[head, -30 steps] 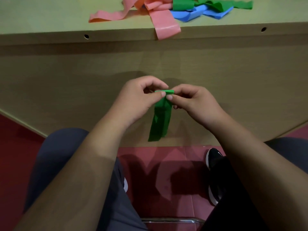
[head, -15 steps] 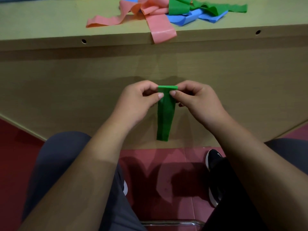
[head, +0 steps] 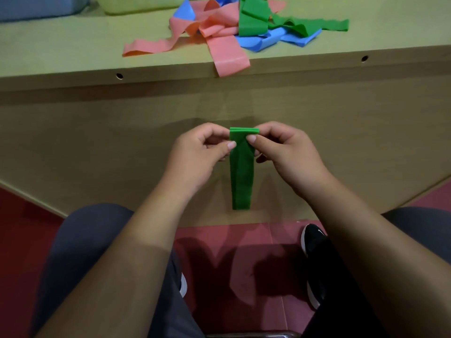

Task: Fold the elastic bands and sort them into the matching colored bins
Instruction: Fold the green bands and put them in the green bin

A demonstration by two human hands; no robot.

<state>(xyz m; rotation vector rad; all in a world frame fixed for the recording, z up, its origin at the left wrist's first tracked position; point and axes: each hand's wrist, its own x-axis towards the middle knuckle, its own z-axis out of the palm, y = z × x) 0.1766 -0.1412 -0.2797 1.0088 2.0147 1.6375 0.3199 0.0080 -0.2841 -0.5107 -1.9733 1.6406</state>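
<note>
A folded green elastic band (head: 241,176) hangs straight down in front of the table's front panel, below the tabletop edge. My left hand (head: 197,154) pinches its top left corner between thumb and fingers. My right hand (head: 285,152) pinches the top right corner. On the tabletop lies a tangled pile of bands: pink bands (head: 214,28), blue bands (head: 266,40) and green bands (head: 253,18). One pink band (head: 230,57) droops over the table edge.
A blue bin (head: 36,7) and a yellow-green bin (head: 136,3) show partly at the top left of the table (head: 73,52). My knees, black shoes and the red floor (head: 231,264) lie below. A chair's metal rim sits at the bottom edge.
The green band has straightened and now hangs flat and vertical, its top edge squared between both hands. The view tilted up, showing more of the tabletop and the bins.
</note>
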